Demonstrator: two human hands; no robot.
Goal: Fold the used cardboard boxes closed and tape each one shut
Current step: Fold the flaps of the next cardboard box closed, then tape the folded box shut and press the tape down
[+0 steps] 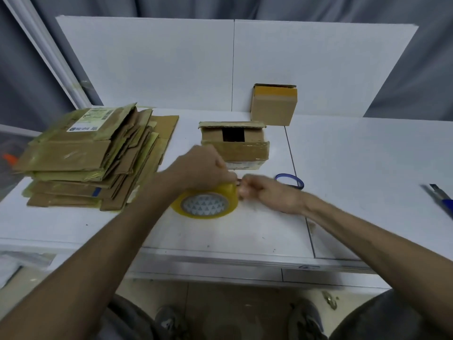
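Observation:
A roll of yellowish clear tape (208, 204) sits near the table's front, its patterned core facing me. My left hand (203, 168) grips the roll from above. My right hand (259, 192) pinches at the roll's right side, where the tape's end seems to be; the motion is blurred. Just behind the hands stands a low cardboard box (235, 143) with its flaps folded in and a dark gap in the middle of its top. A smaller closed box (273, 106) with yellow tape along its top stands farther back against the white panel.
A tall stack of flattened cardboard boxes (85, 158) fills the table's left side. Blue-handled scissors (290, 180) lie right of my right hand. A blue utility knife (438, 197) rests at the far right. White panels (171, 65) wall the back.

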